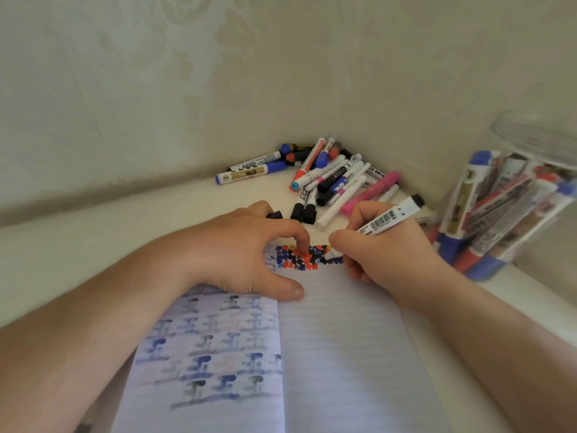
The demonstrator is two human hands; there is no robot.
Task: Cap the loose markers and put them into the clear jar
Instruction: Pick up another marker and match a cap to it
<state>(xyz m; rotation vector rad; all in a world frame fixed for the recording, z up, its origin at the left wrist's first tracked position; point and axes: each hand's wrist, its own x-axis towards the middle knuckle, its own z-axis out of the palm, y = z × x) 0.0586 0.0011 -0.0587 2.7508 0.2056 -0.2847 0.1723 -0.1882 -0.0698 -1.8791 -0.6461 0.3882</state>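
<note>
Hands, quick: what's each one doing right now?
Left hand: pressing on the notebook, a black cap held in its curled fingers.
Right hand: gripping a white marker, tip on the page.

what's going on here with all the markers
A person is marking an open notebook. The right hand grips a white marker, tip down by a patch of coloured marks. The left hand rests on the page and holds a black cap. Loose markers lie in the corner; the clear jar already holds several.

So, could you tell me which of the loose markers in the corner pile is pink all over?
The pink marker at the pile's right edge, beside the right hand; the others have white or dark barrels.
</note>
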